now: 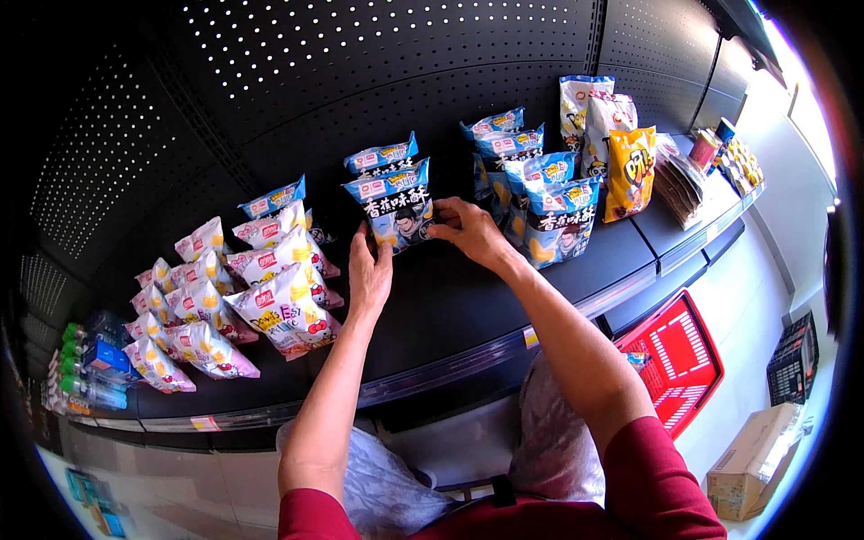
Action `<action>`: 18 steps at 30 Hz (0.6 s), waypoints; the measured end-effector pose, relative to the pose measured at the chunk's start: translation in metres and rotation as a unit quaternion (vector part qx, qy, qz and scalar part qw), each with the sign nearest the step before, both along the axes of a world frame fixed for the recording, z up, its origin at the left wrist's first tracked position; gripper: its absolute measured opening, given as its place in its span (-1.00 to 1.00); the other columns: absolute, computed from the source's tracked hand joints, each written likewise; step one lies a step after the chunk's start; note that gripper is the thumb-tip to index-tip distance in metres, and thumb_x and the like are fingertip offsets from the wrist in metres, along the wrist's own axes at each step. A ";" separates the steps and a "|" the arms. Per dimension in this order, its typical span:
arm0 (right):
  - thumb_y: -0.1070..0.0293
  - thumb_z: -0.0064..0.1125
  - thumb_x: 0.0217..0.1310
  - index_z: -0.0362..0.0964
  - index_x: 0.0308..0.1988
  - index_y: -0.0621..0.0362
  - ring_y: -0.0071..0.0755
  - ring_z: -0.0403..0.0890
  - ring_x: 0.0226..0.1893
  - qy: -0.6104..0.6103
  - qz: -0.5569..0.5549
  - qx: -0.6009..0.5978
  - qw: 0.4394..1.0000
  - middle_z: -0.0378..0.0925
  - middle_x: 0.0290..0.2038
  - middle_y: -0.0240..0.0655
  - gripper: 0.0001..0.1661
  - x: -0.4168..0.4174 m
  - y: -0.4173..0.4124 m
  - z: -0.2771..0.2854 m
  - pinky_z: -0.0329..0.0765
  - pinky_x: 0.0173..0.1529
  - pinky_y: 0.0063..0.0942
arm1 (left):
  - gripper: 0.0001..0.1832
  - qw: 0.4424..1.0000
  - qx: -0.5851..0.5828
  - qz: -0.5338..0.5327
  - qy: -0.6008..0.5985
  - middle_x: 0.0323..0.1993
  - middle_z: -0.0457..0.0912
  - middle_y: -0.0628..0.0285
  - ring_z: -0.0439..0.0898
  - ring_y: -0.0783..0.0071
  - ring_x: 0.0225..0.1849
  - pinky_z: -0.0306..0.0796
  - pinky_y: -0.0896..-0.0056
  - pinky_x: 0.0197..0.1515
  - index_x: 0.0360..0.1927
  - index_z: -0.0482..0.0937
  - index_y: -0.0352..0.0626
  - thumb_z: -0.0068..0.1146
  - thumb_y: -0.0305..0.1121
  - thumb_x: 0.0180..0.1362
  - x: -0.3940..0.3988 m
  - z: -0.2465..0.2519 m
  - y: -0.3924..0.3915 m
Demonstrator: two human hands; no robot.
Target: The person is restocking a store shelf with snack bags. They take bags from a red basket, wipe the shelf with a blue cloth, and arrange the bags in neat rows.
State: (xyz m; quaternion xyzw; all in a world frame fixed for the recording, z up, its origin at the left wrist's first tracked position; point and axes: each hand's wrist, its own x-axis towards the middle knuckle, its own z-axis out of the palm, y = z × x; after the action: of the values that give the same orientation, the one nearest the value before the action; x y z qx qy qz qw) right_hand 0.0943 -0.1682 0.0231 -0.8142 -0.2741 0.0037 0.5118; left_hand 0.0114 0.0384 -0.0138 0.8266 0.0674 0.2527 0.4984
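Note:
Between my two hands a blue and black snack bag [398,206] stands upright on a black shelf [418,297], in front of another bag [380,156] of the same kind. My left hand [370,270] touches its lower left side. The fingers of my right hand [466,229] press on its right edge. To the right are several matching blue bags [560,223] in a group. White and pink snack bags [287,307] stand in rows to the left, with one blue bag [275,199] behind them.
A yellow snack bag [631,175], flat brown packs [675,179] and canisters [705,148] are farther right. Bottles with green caps [71,361] stand far left. On the floor at the right are a red basket [698,344], a black crate [793,361] and a cardboard box [752,459]. Perforated panels back the shelf.

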 end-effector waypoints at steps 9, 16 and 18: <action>0.19 0.35 0.30 0.49 -0.05 0.32 -0.08 0.72 -0.11 -0.060 -0.062 -0.038 0.996 0.67 -0.15 0.00 -0.57 -0.014 0.003 0.010 0.62 -0.07 -0.22 | -0.58 0.986 0.066 0.109 -0.104 0.07 0.46 -0.03 0.56 0.27 -0.04 0.45 0.27 0.07 0.22 0.34 -0.33 0.08 -0.36 0.39 -0.016 -0.001 -0.008; 0.10 0.15 0.43 0.53 -0.39 0.28 0.07 0.66 -0.50 -0.099 -0.117 -0.023 0.988 0.57 -0.56 -0.06 -0.55 -0.054 -0.005 0.033 0.53 -0.38 -0.12 | -0.74 0.998 -0.021 -0.064 0.012 -0.55 0.52 0.36 0.47 0.59 -0.50 0.37 0.49 -0.39 -0.34 0.56 -0.23 0.04 -0.31 0.45 -0.057 0.032 -0.065; 0.11 0.13 0.45 0.52 -0.40 0.28 0.03 0.66 -0.49 -0.075 -0.086 -0.009 0.993 0.56 -0.54 -0.04 -0.54 -0.071 -0.006 0.041 0.54 -0.38 -0.15 | -0.71 0.989 0.009 -0.139 0.044 -0.49 0.63 0.21 0.59 0.45 -0.46 0.43 0.36 -0.36 -0.32 0.57 -0.27 0.08 -0.25 0.43 -0.066 0.028 -0.073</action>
State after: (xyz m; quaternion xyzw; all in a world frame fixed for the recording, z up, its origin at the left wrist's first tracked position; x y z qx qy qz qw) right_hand 0.0232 -0.1739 0.0638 -0.8375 -0.2408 -0.0984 0.4806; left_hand -0.0542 -0.0344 0.0137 0.8425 -0.0283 0.1454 0.5180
